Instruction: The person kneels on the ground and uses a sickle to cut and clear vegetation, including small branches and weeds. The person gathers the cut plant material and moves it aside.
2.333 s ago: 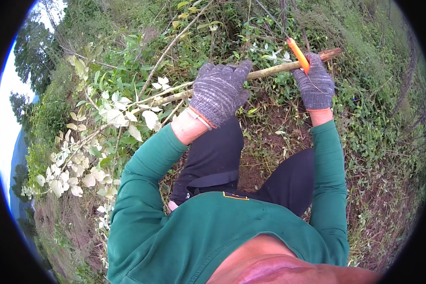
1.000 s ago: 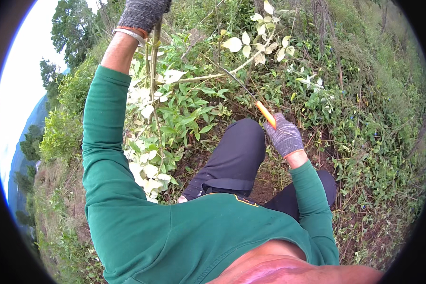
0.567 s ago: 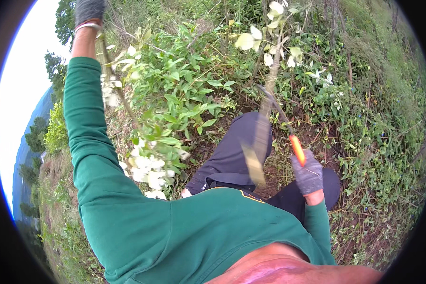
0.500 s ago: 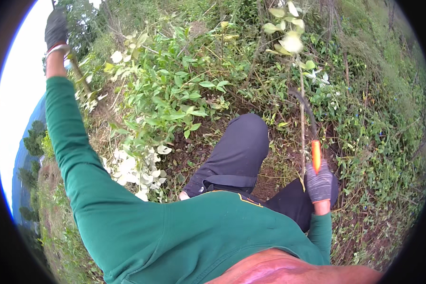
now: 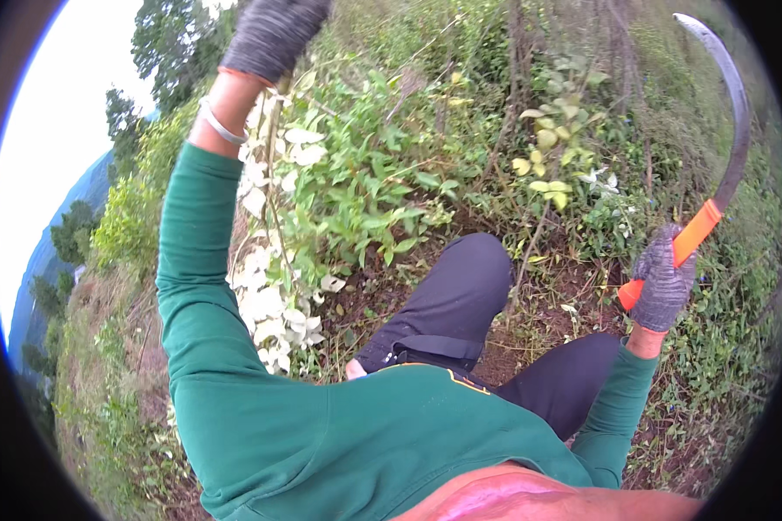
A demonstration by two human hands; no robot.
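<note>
In my right hand (image 5: 665,282), gloved in grey, is a sickle, its orange handle (image 5: 698,231) closed in the fingers. The curved dark blade (image 5: 738,122) points up and bends back to the left at the tip. My left hand (image 5: 274,39), in a matching glove, is raised at the top edge with its fingers partly cut off by the frame. It appears closed round a leafy plant stem (image 5: 272,165) that runs down below it. Pale leaves (image 5: 265,300) hang along and beside that stem.
Green shrubs (image 5: 356,187) grow on the slope ahead of my bent knee (image 5: 473,260). A thin upright stem (image 5: 530,247) with yellowish leaves stands between my knee and the sickle. Dense low plants (image 5: 712,347) cover the right side. Bare soil (image 5: 500,360) shows between my legs.
My left hand has swung to the right, the stem near it shifting too. My right hand has moved up and right, taking the sickle away from the thin upright stem.
</note>
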